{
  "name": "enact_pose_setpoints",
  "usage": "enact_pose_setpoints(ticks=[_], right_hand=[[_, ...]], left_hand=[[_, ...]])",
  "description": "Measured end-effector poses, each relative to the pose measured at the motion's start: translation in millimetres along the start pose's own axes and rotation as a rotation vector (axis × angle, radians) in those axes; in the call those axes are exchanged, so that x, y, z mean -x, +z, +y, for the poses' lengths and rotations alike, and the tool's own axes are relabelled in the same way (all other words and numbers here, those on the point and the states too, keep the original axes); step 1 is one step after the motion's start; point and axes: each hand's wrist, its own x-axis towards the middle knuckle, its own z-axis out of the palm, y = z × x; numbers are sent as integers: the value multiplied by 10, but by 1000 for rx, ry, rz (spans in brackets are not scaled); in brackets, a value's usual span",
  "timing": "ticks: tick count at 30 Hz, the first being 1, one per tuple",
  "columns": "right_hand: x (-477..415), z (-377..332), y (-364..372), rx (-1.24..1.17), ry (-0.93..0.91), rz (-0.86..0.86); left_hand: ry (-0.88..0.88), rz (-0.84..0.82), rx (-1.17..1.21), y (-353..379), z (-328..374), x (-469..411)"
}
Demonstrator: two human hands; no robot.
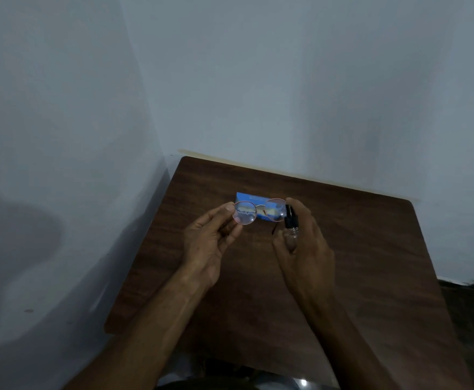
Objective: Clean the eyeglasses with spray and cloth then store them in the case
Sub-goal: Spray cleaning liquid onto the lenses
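The glasses (258, 211) are held up just above the middle of the frame, over the table (342, 277), pinched at the rim of one lens by the left hand (210, 243). The right hand (304, 243) is wrapped around the spray bottle (290, 223), its black nozzle right beside the other lens. A blue item (251, 198) lies behind; whether it is cloth or case is unclear. Best to aim at each lens in turn, mist lightly, and keep fingers off the glass.

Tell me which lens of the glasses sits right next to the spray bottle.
The lens at the far end from the left hand. It sits against the spray bottle in the right hand; the other lens is beside the left fingers.
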Motion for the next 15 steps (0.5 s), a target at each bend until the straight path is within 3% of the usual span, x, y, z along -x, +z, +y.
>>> enact_pose_setpoints(ticks=[15], right_hand=[[53, 190, -19, 27, 37, -3]], left_hand=[[-7, -6, -34, 33, -55, 36]])
